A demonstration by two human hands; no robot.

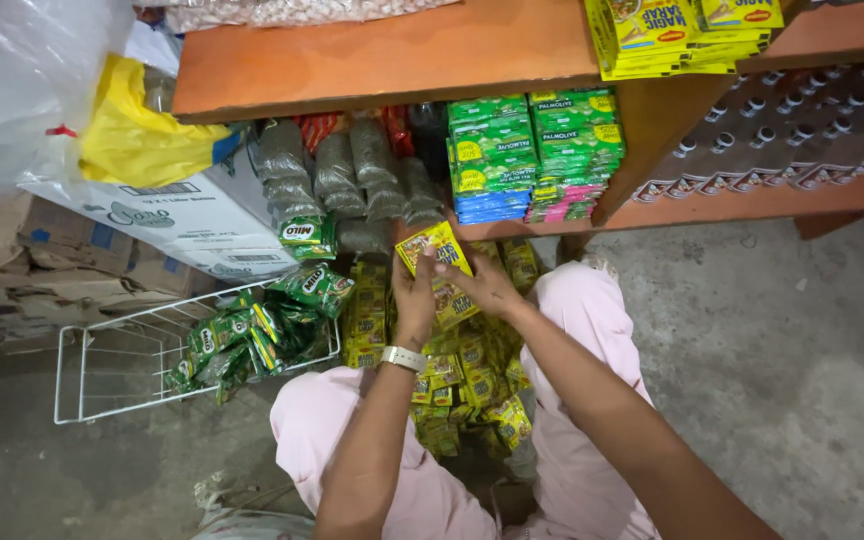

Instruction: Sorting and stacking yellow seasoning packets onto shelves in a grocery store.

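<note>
Both hands meet over a heap of small yellow foil sachets [467,385] that spills down between the person's knees in pale pink trousers [602,310]. The left hand [414,295], with a silver wristwatch [404,358] on its wrist, pinches the lower edge of a strip of yellow sachets [434,248] held upright in front of the low shelf, and the right hand [487,285] has its fingers closed on the same strip from the other side. Just left of the heap, a white wire basket [102,360] lies on the concrete floor with green drink-powder sachets [252,335] tumbling over its rim. Behind the hands, the orange wooden shelf [372,60] holds dark clear-wrapped packets [352,170] and 2 stacks of green sachets [537,150], crowding the space around the raised strip.
</note>
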